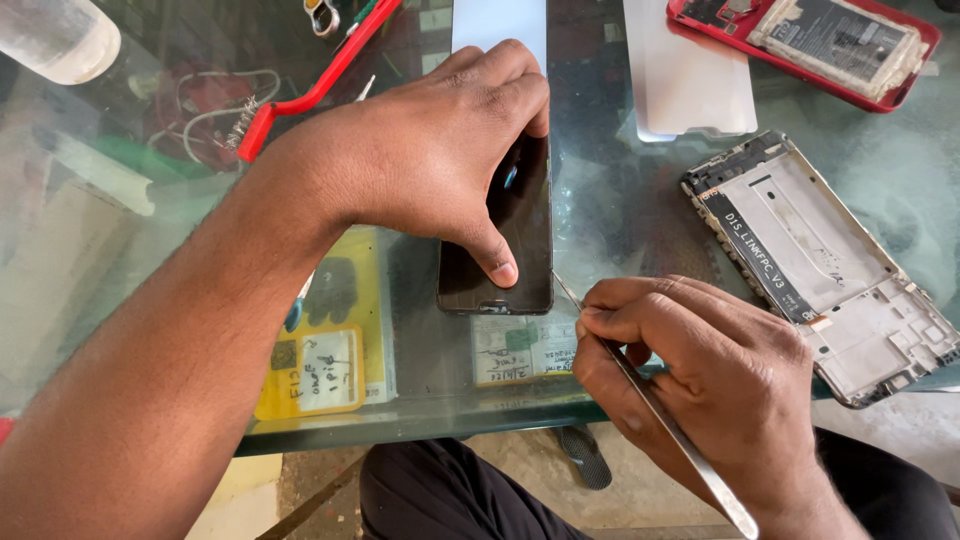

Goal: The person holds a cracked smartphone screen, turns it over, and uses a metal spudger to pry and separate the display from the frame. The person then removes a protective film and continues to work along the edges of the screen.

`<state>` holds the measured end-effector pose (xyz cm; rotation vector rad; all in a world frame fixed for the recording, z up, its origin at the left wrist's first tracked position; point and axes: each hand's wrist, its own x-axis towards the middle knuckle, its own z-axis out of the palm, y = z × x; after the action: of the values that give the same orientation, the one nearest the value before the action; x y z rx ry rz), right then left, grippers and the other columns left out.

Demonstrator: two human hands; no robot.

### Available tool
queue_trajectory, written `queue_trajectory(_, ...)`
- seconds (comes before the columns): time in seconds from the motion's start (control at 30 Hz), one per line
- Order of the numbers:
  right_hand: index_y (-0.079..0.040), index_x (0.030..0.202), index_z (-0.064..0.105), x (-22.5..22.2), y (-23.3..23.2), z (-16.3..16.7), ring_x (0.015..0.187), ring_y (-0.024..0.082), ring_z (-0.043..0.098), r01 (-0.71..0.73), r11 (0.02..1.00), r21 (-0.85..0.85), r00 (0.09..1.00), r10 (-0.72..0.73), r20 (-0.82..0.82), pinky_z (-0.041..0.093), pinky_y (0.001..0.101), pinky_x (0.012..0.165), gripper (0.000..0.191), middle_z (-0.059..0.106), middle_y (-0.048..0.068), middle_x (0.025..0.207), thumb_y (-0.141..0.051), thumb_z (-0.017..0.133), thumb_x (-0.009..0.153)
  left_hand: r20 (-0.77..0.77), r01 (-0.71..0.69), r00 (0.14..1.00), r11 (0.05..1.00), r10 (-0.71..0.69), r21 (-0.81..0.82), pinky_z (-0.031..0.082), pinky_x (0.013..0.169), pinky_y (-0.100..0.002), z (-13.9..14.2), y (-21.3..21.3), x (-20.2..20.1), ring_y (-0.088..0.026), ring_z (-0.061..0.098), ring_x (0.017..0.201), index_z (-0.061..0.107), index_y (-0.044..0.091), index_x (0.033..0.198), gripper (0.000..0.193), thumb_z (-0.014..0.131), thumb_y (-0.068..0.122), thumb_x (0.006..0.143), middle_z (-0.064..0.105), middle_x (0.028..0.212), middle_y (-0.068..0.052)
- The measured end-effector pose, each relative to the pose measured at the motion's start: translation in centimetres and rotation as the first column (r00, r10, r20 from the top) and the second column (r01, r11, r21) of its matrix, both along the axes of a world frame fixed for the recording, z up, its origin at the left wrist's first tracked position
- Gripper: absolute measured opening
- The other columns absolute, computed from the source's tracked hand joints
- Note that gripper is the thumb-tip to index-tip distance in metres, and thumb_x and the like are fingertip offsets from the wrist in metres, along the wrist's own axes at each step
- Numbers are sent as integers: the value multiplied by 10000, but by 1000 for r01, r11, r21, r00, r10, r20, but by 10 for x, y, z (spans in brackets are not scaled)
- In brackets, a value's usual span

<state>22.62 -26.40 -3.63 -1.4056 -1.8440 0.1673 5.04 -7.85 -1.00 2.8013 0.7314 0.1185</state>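
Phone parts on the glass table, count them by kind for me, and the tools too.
Black phones under the left hand: 1
Bare metal phone frames: 1
Red opened phones: 1
White panels: 1
Metal pry tools in the right hand: 1
Red-handled brushes: 1
Total: 6

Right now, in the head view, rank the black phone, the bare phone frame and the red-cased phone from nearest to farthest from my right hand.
1. black phone, just left of the right hand
2. bare phone frame, to its right
3. red-cased phone, top right corner

Black phone (520, 235) flat on glass — thin metal tool (660, 410) at its corner.
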Motion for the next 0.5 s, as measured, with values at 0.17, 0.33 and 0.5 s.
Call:
queue_trajectory(0.17, -39, 815, 618, -1, 0, 1, 739, 103, 752, 13, 1000, -24, 1000, -13, -12, 586, 245, 605, 200, 775, 27, 913, -30, 818, 799, 7, 2, 1000, 1000, -2, 6, 480, 999, -432, -3, 1, 0, -327, 493, 1270, 585, 40, 1179, 1017, 1047, 497, 397, 526, 1257, -106)
queue_trajectory(0.33, -46, 802, 621, 1, -2, 2, 747, 103, 758, 27, 999, -34, 999, -27, -19, 578, 249, 613, 197, 772, 32, 883, -39, 818, 793, 3, -29, 1000, 999, 29, -32, 484, 981, -418, -2, 0, 1, -308, 490, 1261, 579, 35, 1164, 1002, 1042, 470, 389, 526, 1244, -91)
queue_trajectory(0.5, -44, 815, 620, 0, -2, 1, 726, 89, 752, 12, 999, -34, 999, -13, -31, 582, 237, 603, 199, 772, 32, 890, -43, 818, 802, -13, -24, 1000, 1000, 24, -17, 484, 987, -421, 0, -1, 0, -311, 493, 1257, 586, 34, 1151, 985, 1043, 468, 395, 528, 1233, -98)
